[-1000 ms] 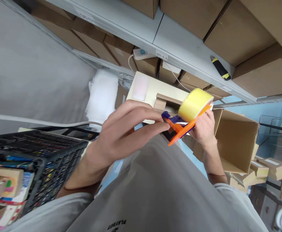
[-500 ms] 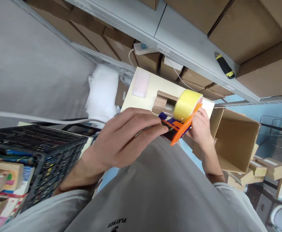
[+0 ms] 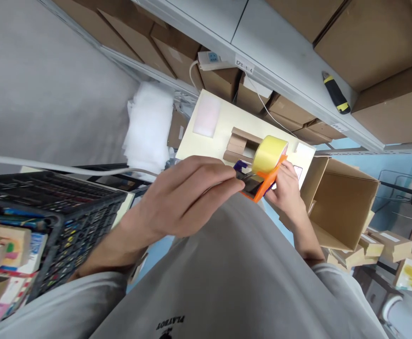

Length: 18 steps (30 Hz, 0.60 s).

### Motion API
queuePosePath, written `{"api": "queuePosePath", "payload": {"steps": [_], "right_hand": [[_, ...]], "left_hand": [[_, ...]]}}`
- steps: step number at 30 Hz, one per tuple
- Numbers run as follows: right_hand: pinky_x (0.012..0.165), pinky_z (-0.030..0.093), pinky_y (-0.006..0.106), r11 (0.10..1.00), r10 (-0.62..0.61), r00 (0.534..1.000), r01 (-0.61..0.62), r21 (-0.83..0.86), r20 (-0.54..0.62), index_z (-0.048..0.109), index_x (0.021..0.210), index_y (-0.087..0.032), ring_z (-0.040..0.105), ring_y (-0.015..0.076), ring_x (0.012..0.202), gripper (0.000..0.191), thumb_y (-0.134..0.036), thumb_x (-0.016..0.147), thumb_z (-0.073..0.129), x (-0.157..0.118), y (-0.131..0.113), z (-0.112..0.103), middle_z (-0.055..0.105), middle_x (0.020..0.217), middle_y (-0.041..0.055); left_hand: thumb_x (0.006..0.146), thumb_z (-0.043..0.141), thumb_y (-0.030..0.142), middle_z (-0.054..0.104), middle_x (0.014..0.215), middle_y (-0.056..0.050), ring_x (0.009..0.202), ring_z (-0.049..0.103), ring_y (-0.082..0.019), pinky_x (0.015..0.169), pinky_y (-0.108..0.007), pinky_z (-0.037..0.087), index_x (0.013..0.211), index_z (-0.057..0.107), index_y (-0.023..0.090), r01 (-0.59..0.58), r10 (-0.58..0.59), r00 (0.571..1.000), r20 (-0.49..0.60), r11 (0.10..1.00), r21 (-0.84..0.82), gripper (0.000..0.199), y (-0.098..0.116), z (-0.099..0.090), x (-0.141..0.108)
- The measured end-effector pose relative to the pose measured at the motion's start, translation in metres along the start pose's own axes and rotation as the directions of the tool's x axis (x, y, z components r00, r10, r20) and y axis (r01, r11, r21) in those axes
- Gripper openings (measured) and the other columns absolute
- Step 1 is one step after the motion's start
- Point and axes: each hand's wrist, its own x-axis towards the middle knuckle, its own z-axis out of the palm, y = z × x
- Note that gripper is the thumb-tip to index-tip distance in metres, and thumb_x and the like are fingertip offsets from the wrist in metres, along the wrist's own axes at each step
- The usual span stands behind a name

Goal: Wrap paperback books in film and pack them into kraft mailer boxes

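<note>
My right hand [image 3: 286,188] is wrapped round an orange and purple tape dispenser [image 3: 267,183] that carries a large roll of yellow tape [image 3: 269,154]. My left hand [image 3: 192,195] has its fingers pressed together, their tips at the dispenser's left end, by its dark part; it seems to pinch the tape's loose end, though the fingers hide most of it. Behind the dispenser, an open small cardboard box [image 3: 237,145] lies on the cream board [image 3: 213,149]. A pinkish-white foam sheet [image 3: 206,116] lies at the board's far left.
A black crate [image 3: 61,226] with books beside it stands at the left. White foam sheets [image 3: 149,127] hang behind. At the right is an open large carton [image 3: 347,202]. A metal shelf [image 3: 280,56] crosses the top, bearing cartons and black-yellow pliers [image 3: 336,93].
The dispenser in my right hand has tilted and shifted slightly left and down. My left hand stays close to its end. The view has moved a little.
</note>
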Motion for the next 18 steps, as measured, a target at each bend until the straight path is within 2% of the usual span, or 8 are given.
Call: {"api": "queuePosePath", "payload": {"steps": [2,4,6,9,11,14,16,18], "right_hand": [[0.097,0.061,0.052,1.0,0.01,0.999,-0.011,0.026,0.047,0.07,0.106,-0.024,0.071,0.0274,0.084,0.012,-0.028,0.109,0.059,-0.004,0.002,-0.002,0.075,0.086,0.0047],[0.098,0.062,0.053,0.999,0.037,0.992,-0.041,0.03,0.118,0.07,0.107,-0.023,0.073,0.0295,0.088,0.015,-0.032,0.112,0.059,-0.009,0.004,-0.007,0.077,0.089,0.0063],[0.098,0.062,0.053,0.995,0.087,0.973,-0.094,0.027,0.216,0.069,0.106,-0.024,0.074,0.0313,0.09,0.022,-0.041,0.114,0.059,-0.013,0.007,-0.015,0.077,0.089,0.0072],[0.088,0.061,0.047,0.979,0.178,0.911,-0.201,0.023,0.372,0.068,0.1,-0.025,0.073,0.0307,0.084,0.038,-0.059,0.115,0.058,-0.009,0.016,-0.029,0.076,0.086,0.0073],[0.076,0.055,0.039,0.96,0.236,0.845,-0.279,0.019,0.48,0.068,0.097,-0.025,0.068,0.0274,0.074,0.048,-0.069,0.113,0.056,0.003,0.026,-0.041,0.072,0.078,0.0048],[0.065,0.044,0.033,0.915,0.314,0.709,-0.404,-0.001,0.631,0.07,0.095,-0.024,0.06,0.0216,0.063,0.056,-0.077,0.109,0.058,0.032,0.046,-0.057,0.068,0.072,0.0011],[0.064,0.04,0.033,0.883,0.344,0.631,-0.47,-0.011,0.696,0.073,0.098,-0.022,0.058,0.0195,0.063,0.06,-0.08,0.105,0.062,0.055,0.059,-0.064,0.069,0.074,0.0009],[0.065,0.038,0.033,0.86,0.349,0.576,-0.51,-0.008,0.739,0.075,0.099,-0.021,0.056,0.0187,0.066,0.063,-0.083,0.101,0.065,0.076,0.071,-0.065,0.069,0.075,0.001]], "left_hand": [[0.11,0.066,0.011,0.081,0.111,-0.004,0.102,0.076,-0.018,0.09,-0.034,0.069,0.119,0.074,0.023,-0.166,0.167,0.986,-0.023,0.985,0.056,0.017,-0.01,0.003,0.002],[0.11,0.067,0.011,0.08,0.104,-0.005,0.094,0.072,-0.017,0.085,-0.032,0.066,0.114,0.073,0.022,-0.198,0.2,0.977,-0.071,0.979,0.044,0.013,-0.024,0.01,0.002],[0.112,0.067,0.016,0.079,0.099,-0.002,0.09,0.072,-0.016,0.083,-0.03,0.063,0.109,0.073,0.024,-0.112,0.109,0.989,-0.098,0.993,-0.027,0.01,-0.039,0.02,-0.002],[0.113,0.068,0.032,0.08,0.098,-0.003,0.092,0.074,-0.018,0.088,-0.032,0.063,0.102,0.074,0.025,0.163,-0.175,0.983,-0.047,0.968,-0.192,0.015,-0.061,0.045,-0.012],[0.111,0.069,0.046,0.078,0.1,-0.005,0.094,0.075,-0.02,0.09,-0.033,0.065,0.099,0.074,0.023,0.397,-0.407,0.912,0.048,0.851,-0.344,0.026,-0.074,0.069,-0.02],[0.101,0.076,0.061,0.074,0.098,-0.005,0.089,0.074,-0.02,0.09,-0.036,0.067,0.099,0.072,0.021,0.652,-0.647,0.719,0.254,0.504,-0.567,0.04,-0.089,0.111,-0.031],[0.094,0.082,0.064,0.071,0.093,-0.004,0.088,0.074,-0.02,0.094,-0.04,0.069,0.099,0.069,0.02,0.712,-0.698,0.6,0.391,0.243,-0.659,0.046,-0.095,0.136,-0.036],[0.089,0.087,0.062,0.069,0.091,-0.003,0.089,0.073,-0.019,0.103,-0.046,0.068,0.099,0.068,0.019,0.714,-0.72,0.511,0.469,0.052,-0.699,0.048,-0.101,0.156,-0.039]]}}
